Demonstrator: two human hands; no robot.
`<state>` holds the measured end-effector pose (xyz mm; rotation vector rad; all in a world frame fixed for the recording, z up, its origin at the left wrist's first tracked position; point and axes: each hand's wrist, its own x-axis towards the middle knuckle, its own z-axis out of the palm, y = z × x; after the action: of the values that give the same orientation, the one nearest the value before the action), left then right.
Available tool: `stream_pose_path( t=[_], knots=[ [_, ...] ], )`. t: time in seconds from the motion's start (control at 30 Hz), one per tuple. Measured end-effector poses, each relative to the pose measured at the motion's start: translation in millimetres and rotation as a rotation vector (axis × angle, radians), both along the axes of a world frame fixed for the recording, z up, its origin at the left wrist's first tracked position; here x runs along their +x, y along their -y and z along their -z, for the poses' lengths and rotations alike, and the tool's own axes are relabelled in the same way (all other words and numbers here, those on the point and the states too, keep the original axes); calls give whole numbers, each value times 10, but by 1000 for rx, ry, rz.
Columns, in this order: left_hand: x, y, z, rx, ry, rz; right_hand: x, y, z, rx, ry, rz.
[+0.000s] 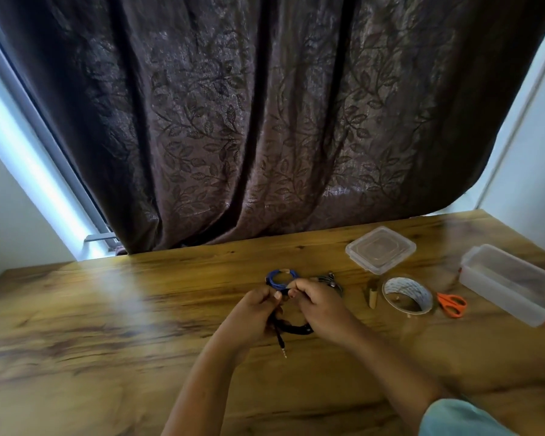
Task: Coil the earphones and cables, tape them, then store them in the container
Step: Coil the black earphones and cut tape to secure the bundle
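Note:
Both hands hold a black cable (291, 328) over the middle of the wooden table (107, 309). My left hand (252, 313) grips its loops, and the jack plug hangs down below that hand. My right hand (320, 309) pinches the cable's upper part near the left thumb. A coiled blue cable (279, 276) lies just behind my hands. Beside it on the right a grey cable (329, 280) shows, partly hidden by my right hand. A roll of tape (406, 295) lies to the right. The clear container (513, 283) stands open at the far right.
Orange-handled scissors (452, 305) lie between the tape roll and the container. A clear lid (380, 249) rests behind the tape. A small brown tube (373, 297) stands left of the tape. A dark curtain (265, 121) hangs along the table's far edge.

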<state>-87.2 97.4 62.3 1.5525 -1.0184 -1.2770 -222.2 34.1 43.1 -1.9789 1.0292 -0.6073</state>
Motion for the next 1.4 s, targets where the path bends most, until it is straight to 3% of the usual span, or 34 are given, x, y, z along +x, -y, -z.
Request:
stream_pose_path(
  t=[0.23, 0.43, 0.67, 0.8, 0.97, 1.13, 1.23, 1.4],
  knots=[
    [-349, 283, 628, 52, 304, -33, -471, 73, 357, 137, -66, 158],
    [-833, 466, 808, 34, 536, -85, -873, 188, 657, 142, -121, 282],
    [-1105, 532, 851, 41, 899, -129, -1028, 224, 686, -133, -352, 201],
    [-1159, 531, 834, -13, 898, -157, -1064, 199, 514, -327, -394, 86],
    [-1079, 546, 797, 38, 738, -224, -1290, 454, 305, -543, -433, 168],
    [-1099, 562, 704, 13, 692, -334, -1480, 595, 329, -441, -651, 123],
    [-1242, 648, 626, -57, 634, -286, -1506, 600, 376, -311, -495, 79],
    [-1515, 850, 485, -176, 547, -27, -1653, 615, 363, -240, -195, 139]
  ],
)
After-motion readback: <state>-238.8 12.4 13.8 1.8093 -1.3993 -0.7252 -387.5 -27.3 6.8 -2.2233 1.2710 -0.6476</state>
